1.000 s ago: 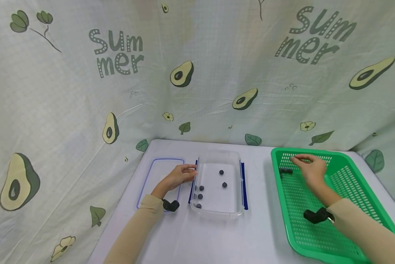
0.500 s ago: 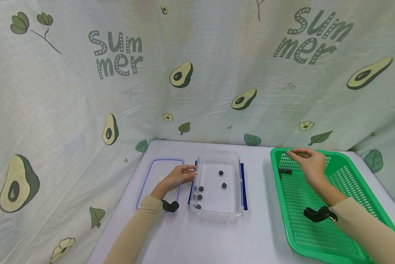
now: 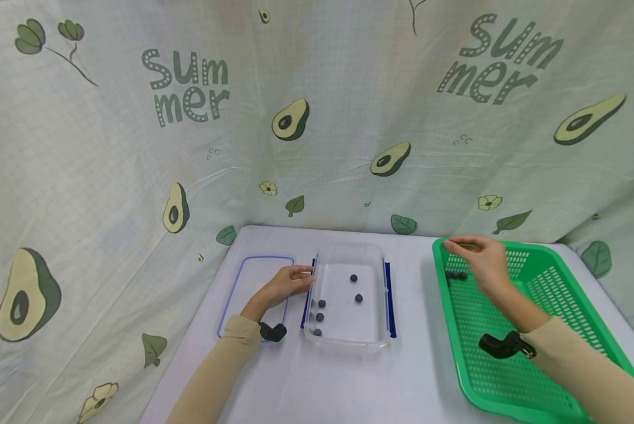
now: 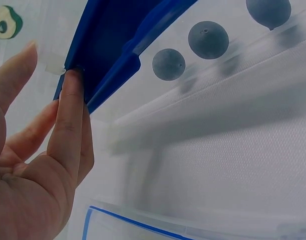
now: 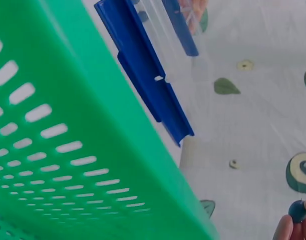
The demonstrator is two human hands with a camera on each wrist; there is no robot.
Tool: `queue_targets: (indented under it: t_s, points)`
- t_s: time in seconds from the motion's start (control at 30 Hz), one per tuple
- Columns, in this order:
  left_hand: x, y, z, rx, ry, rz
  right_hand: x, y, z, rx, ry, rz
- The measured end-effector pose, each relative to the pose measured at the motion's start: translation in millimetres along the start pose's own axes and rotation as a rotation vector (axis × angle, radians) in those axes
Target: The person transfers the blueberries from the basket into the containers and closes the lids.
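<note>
A clear plastic container with blue side clasps stands mid-table. Several dark blueberries lie inside it, mostly along its left wall. My left hand is at the container's left side; in the left wrist view its nearly straight fingers touch the blue clasp flap, with the thumb apart. Over the back left corner of a green basket is my right hand. Thumb and fingers pinch one blueberry, seen in the right wrist view. More blueberries sit in the basket's back left corner.
A clear lid with a blue seal lies left of the container, partly under my left arm. Behind the table hangs a printed curtain. The basket's raised left rim stands between the right hand's side and the container.
My right hand, pinching, has moved left and slightly up from above the basket to its back left corner. The left hand has stayed at the clasp.
</note>
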State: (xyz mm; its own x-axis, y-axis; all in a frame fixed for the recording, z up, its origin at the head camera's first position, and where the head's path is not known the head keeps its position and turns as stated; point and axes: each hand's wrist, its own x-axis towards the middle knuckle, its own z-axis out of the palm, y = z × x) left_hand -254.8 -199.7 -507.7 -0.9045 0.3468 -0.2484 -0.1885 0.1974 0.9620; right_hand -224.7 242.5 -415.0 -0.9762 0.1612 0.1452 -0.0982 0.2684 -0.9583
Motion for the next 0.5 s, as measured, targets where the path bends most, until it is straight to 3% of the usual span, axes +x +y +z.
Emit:
queue_targets:
  t_s: [0.2,0.5]
  points:
    - [-0.1,-1.1,-0.7,0.007,0.004,-0.003,-5.0,-9.2,10.0,-0.038,-0.082,-0.005]
    - [-0.4,-0.3,0.2,0.009,0.004,0.001,-8.8,-22.8,32.8,0.022,-0.160,0.003]
